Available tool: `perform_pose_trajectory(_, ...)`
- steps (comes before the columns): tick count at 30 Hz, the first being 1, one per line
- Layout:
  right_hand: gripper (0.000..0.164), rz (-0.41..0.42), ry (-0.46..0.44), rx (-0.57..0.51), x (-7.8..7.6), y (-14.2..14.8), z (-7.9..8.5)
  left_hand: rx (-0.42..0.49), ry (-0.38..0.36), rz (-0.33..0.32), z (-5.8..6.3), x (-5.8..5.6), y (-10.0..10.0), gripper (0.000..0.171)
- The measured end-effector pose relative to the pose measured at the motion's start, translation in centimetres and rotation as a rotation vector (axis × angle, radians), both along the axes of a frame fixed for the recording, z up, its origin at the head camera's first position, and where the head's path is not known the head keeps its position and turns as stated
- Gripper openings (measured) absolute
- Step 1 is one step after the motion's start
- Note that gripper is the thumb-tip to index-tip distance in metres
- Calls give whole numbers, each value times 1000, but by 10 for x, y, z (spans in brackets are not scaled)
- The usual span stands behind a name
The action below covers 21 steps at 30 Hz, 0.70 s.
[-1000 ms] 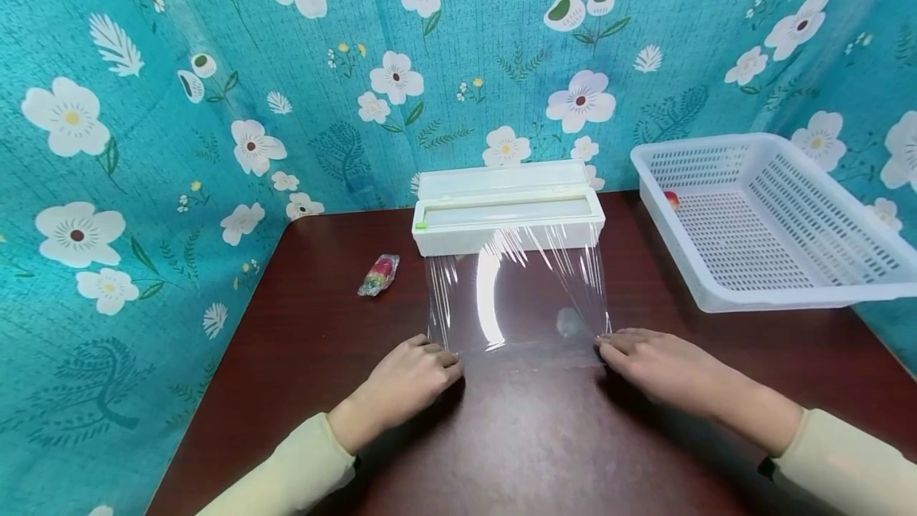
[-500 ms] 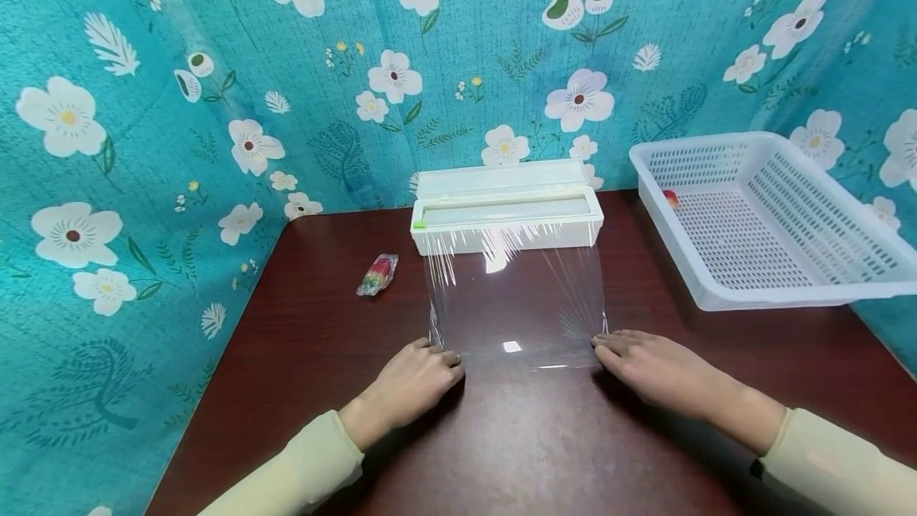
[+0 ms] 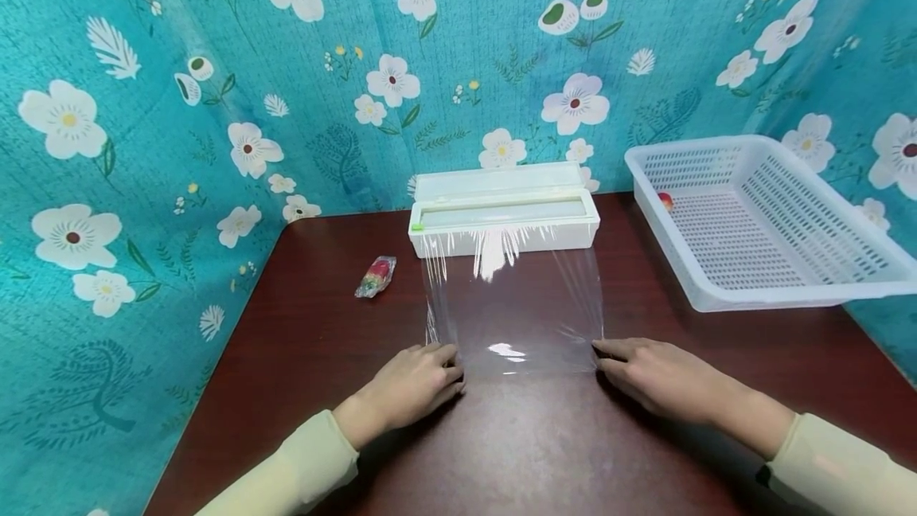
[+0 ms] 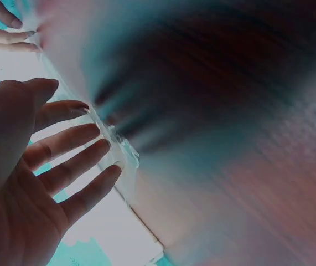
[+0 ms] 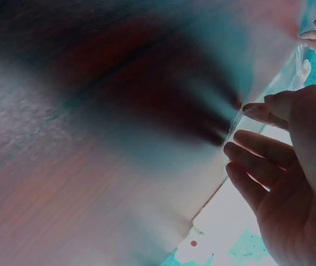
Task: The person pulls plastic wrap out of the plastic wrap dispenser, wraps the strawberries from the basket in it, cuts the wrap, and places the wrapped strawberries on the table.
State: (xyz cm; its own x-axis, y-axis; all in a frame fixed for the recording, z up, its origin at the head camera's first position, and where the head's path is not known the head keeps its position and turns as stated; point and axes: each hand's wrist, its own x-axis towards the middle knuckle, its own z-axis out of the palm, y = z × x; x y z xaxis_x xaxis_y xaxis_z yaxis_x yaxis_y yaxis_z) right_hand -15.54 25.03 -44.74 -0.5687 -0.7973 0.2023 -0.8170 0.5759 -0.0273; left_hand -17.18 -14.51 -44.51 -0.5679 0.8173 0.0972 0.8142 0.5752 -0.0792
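A clear sheet of plastic wrap [image 3: 516,309] runs from a white plastic wrap box [image 3: 505,239] toward the near side of the table. At its near left corner is my left hand [image 3: 415,385], fingertips against the film; the left wrist view shows those fingers [image 4: 72,147] fairly straight and spread. My right hand [image 3: 662,377] is at the near right corner, its fingertips also at the film edge. In the right wrist view its fingers [image 5: 263,160] are extended, with the thumb apart from them. The box stands with its lid [image 3: 501,180] raised at the back.
On the dark red table [image 3: 301,341], a small wrapped red and green item [image 3: 376,276] lies left of the box. A white perforated basket [image 3: 752,253] stands at the right with a small red object [image 3: 666,201] inside. Blue flowered cloth [image 3: 344,86] hangs behind.
My left fingers have spread apart, and the right fingers have shifted slightly at their corner. The bright reflections on the plastic wrap have changed shape. The box and basket stay put.
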Motion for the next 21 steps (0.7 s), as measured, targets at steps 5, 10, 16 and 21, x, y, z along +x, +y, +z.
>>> perform_pose_trajectory(5, 35, 29, 27, 14, 3, 6, 0, -2, -39, -6, 0, 2, -6, 23)
perform_pose_trajectory(10, 31, 45, 41, -17, 2, 9, -2, 22, -87, 5, 0, 5, -12, 27)
perform_pose_trajectory(16, 17, 34, 23, -40, -1, 6, 1, 115, -148, 5, 1, -1, -12, 17)
perform_pose_trajectory(21, 9, 23, 19, -56, -6, 2, 3, 160, -196, 26, 2, -11, -10, 8)
